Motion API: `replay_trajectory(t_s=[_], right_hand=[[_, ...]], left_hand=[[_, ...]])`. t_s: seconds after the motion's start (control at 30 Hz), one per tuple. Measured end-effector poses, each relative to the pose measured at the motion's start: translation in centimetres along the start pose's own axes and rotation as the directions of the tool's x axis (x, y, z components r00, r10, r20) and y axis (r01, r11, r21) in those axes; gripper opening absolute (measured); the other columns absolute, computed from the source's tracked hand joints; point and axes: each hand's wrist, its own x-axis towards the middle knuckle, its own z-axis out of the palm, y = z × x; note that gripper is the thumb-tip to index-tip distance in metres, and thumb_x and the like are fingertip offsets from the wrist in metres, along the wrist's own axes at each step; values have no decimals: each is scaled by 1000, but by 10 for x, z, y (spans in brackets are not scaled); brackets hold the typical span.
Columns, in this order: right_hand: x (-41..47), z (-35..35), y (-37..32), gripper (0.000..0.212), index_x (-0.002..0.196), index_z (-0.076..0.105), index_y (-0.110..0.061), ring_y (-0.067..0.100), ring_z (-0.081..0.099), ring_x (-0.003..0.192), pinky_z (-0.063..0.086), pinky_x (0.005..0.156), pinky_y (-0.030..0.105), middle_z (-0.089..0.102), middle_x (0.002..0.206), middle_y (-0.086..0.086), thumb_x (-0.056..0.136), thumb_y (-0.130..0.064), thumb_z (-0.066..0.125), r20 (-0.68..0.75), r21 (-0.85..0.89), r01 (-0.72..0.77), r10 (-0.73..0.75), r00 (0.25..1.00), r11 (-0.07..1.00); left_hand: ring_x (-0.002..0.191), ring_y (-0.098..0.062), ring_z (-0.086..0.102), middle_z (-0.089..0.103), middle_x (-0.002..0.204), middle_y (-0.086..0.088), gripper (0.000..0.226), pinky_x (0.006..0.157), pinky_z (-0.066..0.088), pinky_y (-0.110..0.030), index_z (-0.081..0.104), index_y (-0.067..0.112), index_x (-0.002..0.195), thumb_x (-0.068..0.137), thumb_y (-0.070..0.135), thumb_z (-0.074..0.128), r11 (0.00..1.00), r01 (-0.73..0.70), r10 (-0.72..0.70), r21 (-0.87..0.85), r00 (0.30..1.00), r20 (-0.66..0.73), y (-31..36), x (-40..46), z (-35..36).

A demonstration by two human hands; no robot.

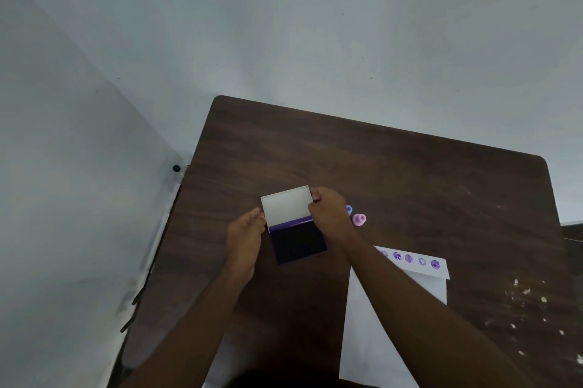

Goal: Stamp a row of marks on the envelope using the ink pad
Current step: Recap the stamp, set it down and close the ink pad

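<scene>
An ink pad (298, 242) lies open on the dark wooden table (410, 179), its dark purple pad facing up and its white lid (285, 206) raised behind it. My right hand (328, 211) pinches the lid's right edge. My left hand (246, 236) touches the case at its left side, fingertips at the lid's lower left corner. A white envelope (378, 324) lies to the right, partly under my right forearm, with a row of several purple round marks (410, 259) along its top flap. A pink stamp (359, 219) and a blue stamp (349, 209) stand just right of my right hand.
The table's left edge runs beside a pale wall, with a small black knob (176, 168) at that corner. White flecks (530, 293) mark the table surface at the right. Bare wood stretches behind the ink pad toward the far edge.
</scene>
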Motion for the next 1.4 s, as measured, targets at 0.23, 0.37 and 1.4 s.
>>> replay_trajectory(t_s=[0.23, 0.37, 1.4], right_hand=[[-10, -22, -13, 30, 118, 60, -6, 25, 58, 107, 45, 93, 33, 64, 119, 11, 88, -8, 53, -72, 37, 22, -19, 997, 999], [-20, -38, -15, 26, 111, 63, -8, 18, 60, 100, 46, 84, 27, 67, 112, 6, 88, -16, 57, -67, 78, -10, 15, 998, 997], [-43, -24, 21, 18, 71, 58, -10, 19, 58, 62, 43, 57, 26, 63, 73, 3, 84, -20, 52, 137, -352, -9, 60, 989, 936]], left_hand=[[97, -2, 62, 66, 112, 6, 38, 68, 48, -14, 55, 18, 131, 93, 15, 58, 998, -56, 57, -16, 997, 58, 8, -9, -6], [97, -6, 65, 68, 106, 7, 37, 75, 53, -20, 56, 20, 128, 91, 15, 60, 996, -74, 78, -53, 994, 72, 8, -21, -12], [84, -15, 70, 75, 88, -6, 24, 77, 56, -30, 65, 6, 111, 94, 8, 50, 996, -16, 17, 90, 1000, -9, -36, -27, -10]])
